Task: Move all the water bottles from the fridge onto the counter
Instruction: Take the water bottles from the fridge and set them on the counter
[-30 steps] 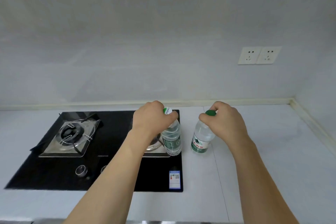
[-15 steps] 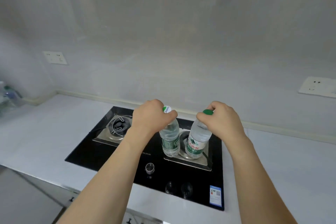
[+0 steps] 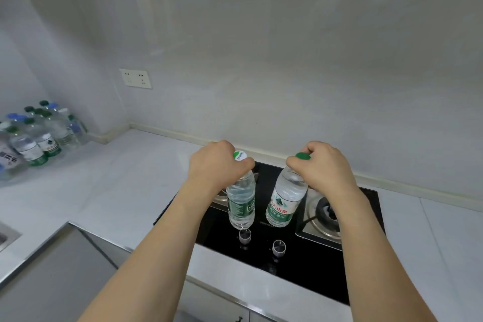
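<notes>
both bare forearms reaching forward over the stove (image 3: pixel 300 264), left hand (image 3: pixel 214 165) gripping white-capped bottle (image 3: pixel 241 204) by its neck, right hand (image 3: pixel 321 167) gripping green-capped bottle (image 3: pixel 285 201) by its neck, knuckles facing up, fingers curling

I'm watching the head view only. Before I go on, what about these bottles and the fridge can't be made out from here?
- Fridge: out of the head view, so the bottles left inside can't be counted.
- Bottle group at the counter's left end: overlapping, blurred and cut by the frame edge, count unclear.
- Necks of the white-capped bottle and green-capped bottle: covered by the left hand and right hand.
</notes>
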A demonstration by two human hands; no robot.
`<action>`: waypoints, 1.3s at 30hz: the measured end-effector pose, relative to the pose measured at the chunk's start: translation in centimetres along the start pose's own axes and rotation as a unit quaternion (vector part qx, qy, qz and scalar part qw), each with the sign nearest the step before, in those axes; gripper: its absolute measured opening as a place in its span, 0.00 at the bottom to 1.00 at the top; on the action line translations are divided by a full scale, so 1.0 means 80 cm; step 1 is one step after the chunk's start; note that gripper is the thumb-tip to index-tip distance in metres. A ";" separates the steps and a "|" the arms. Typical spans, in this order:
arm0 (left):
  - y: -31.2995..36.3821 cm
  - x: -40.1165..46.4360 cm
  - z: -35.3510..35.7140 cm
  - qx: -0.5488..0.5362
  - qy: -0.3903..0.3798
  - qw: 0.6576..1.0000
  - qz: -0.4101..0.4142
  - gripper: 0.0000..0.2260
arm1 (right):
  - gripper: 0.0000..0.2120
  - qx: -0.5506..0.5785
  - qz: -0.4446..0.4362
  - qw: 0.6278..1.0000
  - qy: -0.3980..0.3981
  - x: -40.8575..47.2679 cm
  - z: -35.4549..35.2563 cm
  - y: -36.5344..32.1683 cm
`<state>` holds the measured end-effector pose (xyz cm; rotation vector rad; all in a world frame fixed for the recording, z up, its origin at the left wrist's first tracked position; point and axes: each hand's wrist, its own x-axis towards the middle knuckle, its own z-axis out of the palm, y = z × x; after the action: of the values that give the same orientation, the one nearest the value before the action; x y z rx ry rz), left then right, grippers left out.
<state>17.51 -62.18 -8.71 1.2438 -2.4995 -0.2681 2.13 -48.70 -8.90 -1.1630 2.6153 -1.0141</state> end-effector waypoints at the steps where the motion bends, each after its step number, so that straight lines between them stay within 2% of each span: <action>1: -0.007 0.003 -0.001 -0.001 -0.003 1.000 -0.005 0.18 | 0.12 0.002 -0.001 1.000 -0.001 0.001 0.003 -0.006; 22: -0.154 0.109 -0.001 -0.003 0.015 0.992 -0.124 0.19 | 0.10 -0.006 -0.079 0.995 -0.060 0.125 0.131 -0.114; 39: -0.369 0.145 -0.067 -0.021 0.008 0.994 -0.111 0.18 | 0.10 0.003 -0.047 0.998 -0.043 0.114 0.274 -0.291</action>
<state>34.71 -89.27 -10.51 1.5023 -2.3306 -0.3608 17.82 -78.01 -10.01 -1.3101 2.5109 -0.9649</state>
